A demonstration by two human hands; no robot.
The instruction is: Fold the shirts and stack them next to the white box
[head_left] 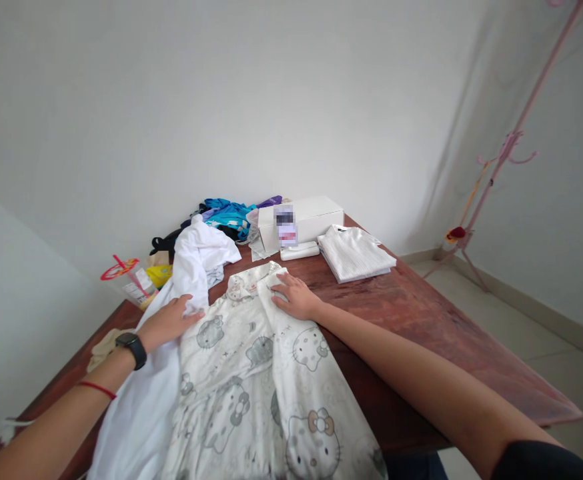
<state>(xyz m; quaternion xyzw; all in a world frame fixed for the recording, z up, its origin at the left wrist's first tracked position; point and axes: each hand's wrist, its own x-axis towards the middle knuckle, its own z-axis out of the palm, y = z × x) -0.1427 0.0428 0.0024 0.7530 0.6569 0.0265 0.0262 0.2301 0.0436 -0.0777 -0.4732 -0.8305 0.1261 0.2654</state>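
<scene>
A white pyjama top printed with grey cat faces lies lengthwise before me, its collar at the far end and its lower part running out of view at the bottom. On its right shoulder area rests my right hand, fingers stretched over a folded-in strip of the fabric. My left hand lies with fingers apart at the top's left edge, where it meets a plain white garment. That garment trails from the far pile down along the left side. Neither hand visibly grips anything.
A folded white ribbed shirt sits at the back right of the wooden table. Behind are a white box and heaped blue clothes. A plastic cup with a straw stands left; a pink coat stand is beyond the table.
</scene>
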